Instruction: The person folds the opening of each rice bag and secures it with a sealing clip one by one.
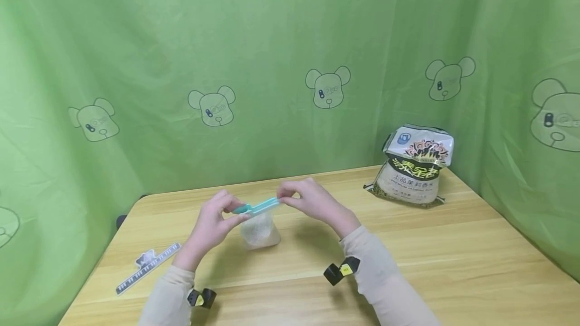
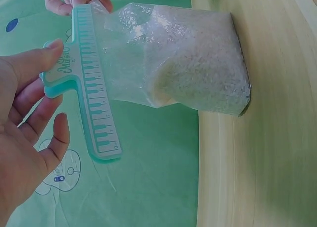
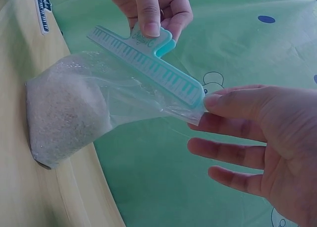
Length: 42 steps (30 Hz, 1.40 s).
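Note:
A clear plastic bag [image 2: 198,58] of white rice stands on the wooden table. Across its top lies a teal bag clip [image 2: 96,83] printed with piano keys and a ruler scale. My left hand [image 1: 213,223] pinches the clip's handle between thumb and fingers. At the other end of the clip, my right hand [image 1: 312,199] pinches the corner of the bag's mouth between thumb and index finger. The right wrist view shows that corner poking out just past the clip's tip, with the other right fingers [image 3: 233,155] spread.
A black-and-white piano-key clip [image 1: 149,268] lies on the table [image 1: 453,260] at the left. At the back right stands a large printed rice sack [image 1: 410,177]. Green curtains [image 1: 272,29] with bear outlines hang behind and beside the table.

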{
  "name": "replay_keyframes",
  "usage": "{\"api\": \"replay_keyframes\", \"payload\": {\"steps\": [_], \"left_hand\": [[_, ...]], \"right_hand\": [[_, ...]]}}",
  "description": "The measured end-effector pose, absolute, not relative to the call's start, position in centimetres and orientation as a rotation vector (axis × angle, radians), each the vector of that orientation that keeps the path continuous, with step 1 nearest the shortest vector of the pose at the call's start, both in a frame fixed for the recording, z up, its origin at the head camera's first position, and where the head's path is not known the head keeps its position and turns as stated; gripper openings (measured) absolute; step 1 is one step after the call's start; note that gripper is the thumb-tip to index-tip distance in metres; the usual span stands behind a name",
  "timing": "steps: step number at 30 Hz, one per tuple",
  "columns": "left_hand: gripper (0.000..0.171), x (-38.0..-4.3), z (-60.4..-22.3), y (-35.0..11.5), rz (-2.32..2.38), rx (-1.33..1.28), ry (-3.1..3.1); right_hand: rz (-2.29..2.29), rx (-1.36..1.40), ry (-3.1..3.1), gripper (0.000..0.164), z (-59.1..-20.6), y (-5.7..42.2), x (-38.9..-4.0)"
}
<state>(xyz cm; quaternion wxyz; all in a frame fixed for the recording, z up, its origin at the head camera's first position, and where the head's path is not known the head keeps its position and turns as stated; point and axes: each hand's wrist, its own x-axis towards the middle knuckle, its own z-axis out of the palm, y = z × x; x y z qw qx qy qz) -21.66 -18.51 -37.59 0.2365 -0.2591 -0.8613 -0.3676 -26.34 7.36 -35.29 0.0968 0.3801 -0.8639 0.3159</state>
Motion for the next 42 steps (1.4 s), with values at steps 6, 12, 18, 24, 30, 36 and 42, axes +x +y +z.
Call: {"api": "replay_keyframes", "payload": {"steps": [6, 12, 18, 24, 30, 36, 42], "left_hand": [[0.019, -21.6, -37.6, -18.4, -1.002, -0.702, -2.363], [0.019, -21.7, -37.7, -18.5, -0.991, -0.704, -2.357], [0.019, -21.6, -37.6, -18.5, -1.003, -0.699, -2.368], [0.019, -21.8, -37.6, -18.5, -1.008, -0.700, -2.371], [0.019, -21.8, -37.6, -18.5, -1.017, -0.702, -2.366], [0.019, -21.8, -37.6, -18.5, -1.023, -0.705, -2.370], [0.020, -21.7, -37.5, -18.5, -1.021, -0.704, -2.366]], "right_hand": [[1.097, 1.048, -2.570, 0.011, -35.4, 8.1, -26.9], [1.529, 0.938, -2.584, 0.021, -35.8, 9.0, -28.0], [1.746, 0.928, -2.639, 0.032, -36.9, 9.5, -28.8], [1.665, 0.978, -2.797, 0.041, -38.7, 8.9, -29.1], [1.621, 1.088, -2.884, 0.053, -40.3, 7.6, -29.0], [1.625, 1.159, -2.834, 0.040, -40.7, 6.7, -28.8], [1.629, 1.223, -2.792, 0.042, -41.0, 6.1, -28.6]]}}
